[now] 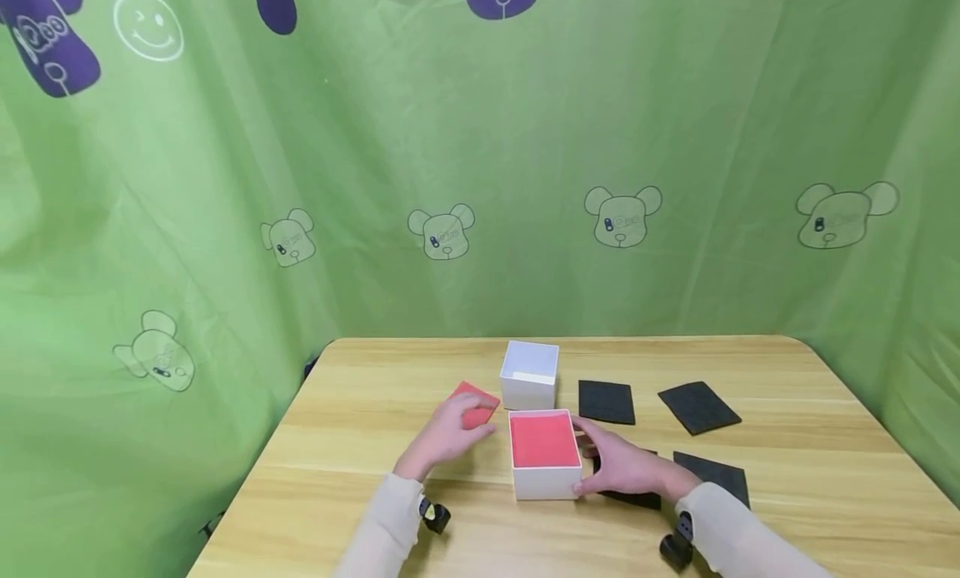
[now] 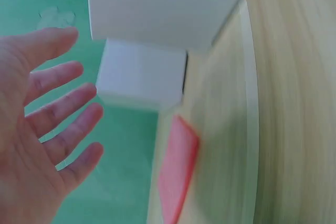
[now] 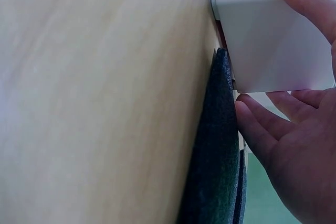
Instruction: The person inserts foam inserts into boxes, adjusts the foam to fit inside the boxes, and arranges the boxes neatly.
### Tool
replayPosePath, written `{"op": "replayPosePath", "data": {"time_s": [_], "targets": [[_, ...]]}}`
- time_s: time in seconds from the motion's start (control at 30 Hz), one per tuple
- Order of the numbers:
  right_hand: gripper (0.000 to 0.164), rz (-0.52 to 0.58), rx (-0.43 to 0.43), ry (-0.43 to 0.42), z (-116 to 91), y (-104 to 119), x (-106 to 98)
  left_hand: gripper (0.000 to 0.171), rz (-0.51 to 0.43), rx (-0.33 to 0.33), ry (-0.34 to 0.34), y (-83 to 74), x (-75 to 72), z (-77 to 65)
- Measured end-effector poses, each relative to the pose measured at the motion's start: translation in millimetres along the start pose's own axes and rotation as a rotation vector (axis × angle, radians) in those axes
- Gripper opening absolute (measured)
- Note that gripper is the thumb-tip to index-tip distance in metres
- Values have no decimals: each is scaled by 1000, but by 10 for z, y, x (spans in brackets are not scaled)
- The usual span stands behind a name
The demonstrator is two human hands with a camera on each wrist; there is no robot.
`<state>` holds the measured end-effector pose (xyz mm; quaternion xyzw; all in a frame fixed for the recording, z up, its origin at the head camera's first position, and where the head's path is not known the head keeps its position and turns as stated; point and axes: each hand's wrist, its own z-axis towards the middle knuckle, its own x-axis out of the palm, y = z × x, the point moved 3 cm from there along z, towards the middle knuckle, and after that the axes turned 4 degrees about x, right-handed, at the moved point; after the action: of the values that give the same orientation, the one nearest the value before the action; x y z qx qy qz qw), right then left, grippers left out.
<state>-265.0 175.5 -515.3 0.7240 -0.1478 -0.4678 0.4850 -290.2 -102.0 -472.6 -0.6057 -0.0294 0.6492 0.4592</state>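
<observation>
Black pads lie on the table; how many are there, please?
4: one black pad right of the rear white box, another farther right; nearer, a third partly behind the right hand, a fourth partly behind its sleeve. Others could be hidden.

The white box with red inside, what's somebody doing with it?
A person's right hand holds the white box by its right side, with a red piece inside. Their left hand is open and empty, near another red piece on the table. A second white box stands behind, and four black pieces lie to the right.
</observation>
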Motion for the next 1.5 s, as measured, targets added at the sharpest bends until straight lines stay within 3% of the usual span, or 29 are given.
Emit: {"op": "replayPosePath", "data": {"time_s": [0.2, 0.33, 0.5, 0.63, 0.97, 1.5], "targets": [[105, 11, 12, 11, -8, 21, -5, 50, 44, -115, 0, 268, -23, 3], [106, 13, 6, 15, -7, 29, -13, 70, 118, -196, -7, 413, 20, 37], [107, -4, -5, 6, -3, 52, -20, 92, 176, -256, -2, 591, 98, 138], [106, -3, -12, 10, 6, 69, -7, 99, 194, -289, 18, 667, 137, 180], [107, -4, -2, 5, 8, 53, -5, 95, 244, -274, 80, 662, 142, 208], [106, 1, 34, -1, -8, 37, -8, 101, 203, -232, 165, 653, 95, 160]]}}
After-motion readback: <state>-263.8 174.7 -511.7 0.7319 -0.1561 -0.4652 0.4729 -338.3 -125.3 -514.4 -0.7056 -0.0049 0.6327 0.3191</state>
